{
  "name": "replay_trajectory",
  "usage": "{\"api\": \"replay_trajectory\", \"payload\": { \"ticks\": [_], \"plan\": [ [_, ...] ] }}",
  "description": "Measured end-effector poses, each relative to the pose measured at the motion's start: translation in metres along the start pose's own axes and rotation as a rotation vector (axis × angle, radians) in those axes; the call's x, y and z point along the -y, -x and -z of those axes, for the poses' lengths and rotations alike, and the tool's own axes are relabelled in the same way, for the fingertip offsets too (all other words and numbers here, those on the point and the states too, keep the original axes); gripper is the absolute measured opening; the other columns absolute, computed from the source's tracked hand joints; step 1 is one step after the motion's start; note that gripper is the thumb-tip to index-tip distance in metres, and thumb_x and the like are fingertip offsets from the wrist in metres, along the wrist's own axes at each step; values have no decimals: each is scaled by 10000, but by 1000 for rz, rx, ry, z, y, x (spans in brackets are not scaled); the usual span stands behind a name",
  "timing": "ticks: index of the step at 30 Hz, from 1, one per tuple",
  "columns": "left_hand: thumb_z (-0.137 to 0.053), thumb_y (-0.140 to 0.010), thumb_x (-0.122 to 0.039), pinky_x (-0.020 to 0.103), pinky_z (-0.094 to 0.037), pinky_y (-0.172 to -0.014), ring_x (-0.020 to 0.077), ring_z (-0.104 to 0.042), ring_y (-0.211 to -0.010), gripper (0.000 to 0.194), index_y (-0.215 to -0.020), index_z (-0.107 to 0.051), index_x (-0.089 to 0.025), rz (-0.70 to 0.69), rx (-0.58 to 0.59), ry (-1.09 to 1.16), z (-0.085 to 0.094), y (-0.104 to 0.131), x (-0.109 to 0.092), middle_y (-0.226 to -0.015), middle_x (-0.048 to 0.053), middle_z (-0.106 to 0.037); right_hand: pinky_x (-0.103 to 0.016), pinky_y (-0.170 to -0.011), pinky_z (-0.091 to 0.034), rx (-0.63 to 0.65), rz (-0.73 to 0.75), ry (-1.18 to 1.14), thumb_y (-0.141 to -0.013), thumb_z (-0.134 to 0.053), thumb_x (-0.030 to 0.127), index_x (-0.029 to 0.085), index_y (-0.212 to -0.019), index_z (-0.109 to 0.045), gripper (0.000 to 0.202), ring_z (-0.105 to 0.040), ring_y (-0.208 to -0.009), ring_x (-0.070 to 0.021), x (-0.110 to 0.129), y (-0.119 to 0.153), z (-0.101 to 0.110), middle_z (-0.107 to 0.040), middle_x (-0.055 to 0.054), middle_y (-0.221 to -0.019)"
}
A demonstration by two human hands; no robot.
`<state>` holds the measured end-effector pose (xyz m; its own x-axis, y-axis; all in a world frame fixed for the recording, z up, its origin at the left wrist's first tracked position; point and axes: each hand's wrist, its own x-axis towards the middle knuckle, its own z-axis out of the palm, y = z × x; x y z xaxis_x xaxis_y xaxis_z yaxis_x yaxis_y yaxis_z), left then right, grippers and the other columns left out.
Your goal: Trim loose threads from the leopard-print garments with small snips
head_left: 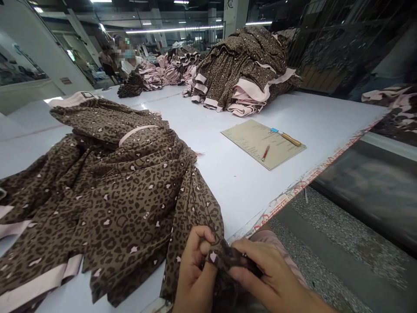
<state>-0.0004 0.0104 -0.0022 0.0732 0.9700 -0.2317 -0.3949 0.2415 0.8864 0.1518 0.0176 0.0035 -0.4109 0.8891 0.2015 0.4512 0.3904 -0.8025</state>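
A brown leopard-print garment (140, 187) with pink bands spreads over the left part of the table, and one end of it runs down to the near edge. My left hand (197, 265) is closed on that end, fingers curled and thumb pressed on the cloth. Close beside it, my right hand (260, 269) pinches the same bunched fabric between thumb and fingers. Something dark and blurred lies under the right fingers, too unclear to name. The cloth below both hands falls into shadow.
On the white table (208, 182), a brown paper board (250, 139) holds a red pen (266, 153) and a wooden-handled tool (289, 139). A large garment pile (241, 65) stands behind. Across the table at the back left is a masked person (130, 58). The table edge (306, 178) slants right.
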Motion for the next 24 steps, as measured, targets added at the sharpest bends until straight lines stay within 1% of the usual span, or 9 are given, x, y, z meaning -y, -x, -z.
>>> {"api": "replay_trajectory", "payload": {
  "ticks": [2,4,7,9,11,13,16,22,24],
  "plan": [
    [-683,-790,-414,156,-337,-533,75,-389,-541,262,-906,-526,-239,-15,-37,-38,1,1,-1,-583,-77,-491,-213,-526,-385,-19,-18,6,-872,-567,434,206,-773,-541,250,-528,-525,-128,2,0,-1,-551,44,-591],
    [-669,-805,-345,181,-396,-596,105,-494,-614,188,-939,-580,-249,-90,-47,-170,6,0,-6,-680,-42,-593,-206,-514,-372,-9,-44,-26,-849,-590,343,209,-761,-529,171,-494,-513,-118,1,-1,-1,-521,54,-584],
    [-627,-820,-234,226,-419,-722,169,-578,-790,69,-862,-679,-222,-228,70,-495,16,-6,-19,-826,22,-657,-199,-494,-361,-60,-142,-166,-895,-489,292,211,-736,-499,178,-448,-531,-114,-5,-6,2,-463,49,-595],
    [-578,-854,-257,236,-401,-697,169,-552,-739,181,-715,-670,-185,-212,169,-621,21,-11,-27,-741,29,-612,-203,-505,-369,-121,-230,-245,-913,-476,340,210,-736,-486,220,-439,-566,-120,-11,-10,7,-435,44,-614],
    [-538,-879,-330,239,-368,-626,148,-471,-648,334,-590,-576,-168,-118,195,-615,23,-15,-31,-642,7,-502,-212,-537,-390,-124,-280,-276,-917,-480,366,205,-768,-502,221,-454,-601,-126,-16,-11,11,-452,36,-644],
    [-529,-876,-399,240,-332,-581,132,-387,-608,405,-545,-486,-169,-8,170,-530,22,-17,-30,-606,-14,-407,-215,-550,-406,-85,-298,-246,-919,-485,365,201,-810,-527,201,-478,-609,-129,-18,-10,14,-495,29,-660],
    [-515,-872,-461,239,-311,-556,125,-347,-606,427,-564,-469,-168,114,133,-401,21,-17,-23,-610,-20,-381,-212,-551,-421,-30,-273,-105,-908,-521,366,205,-876,-572,172,-535,-616,-137,-14,-3,20,-577,18,-679],
    [-529,-856,-489,238,-302,-545,125,-342,-599,454,-538,-456,-173,34,66,-484,13,-13,-19,-595,-23,-390,-228,-577,-408,124,-121,160,-917,-538,373,224,-826,-614,191,-579,-598,-149,-3,4,29,-626,15,-640],
    [-519,-856,-498,241,-293,-539,126,-339,-591,465,-528,-425,-181,18,84,-537,8,-13,-22,-582,-27,-371,-236,-573,-386,147,-97,235,-925,-529,379,219,-828,-609,204,-576,-601,-158,-2,4,26,-625,11,-630]
  ]
}}
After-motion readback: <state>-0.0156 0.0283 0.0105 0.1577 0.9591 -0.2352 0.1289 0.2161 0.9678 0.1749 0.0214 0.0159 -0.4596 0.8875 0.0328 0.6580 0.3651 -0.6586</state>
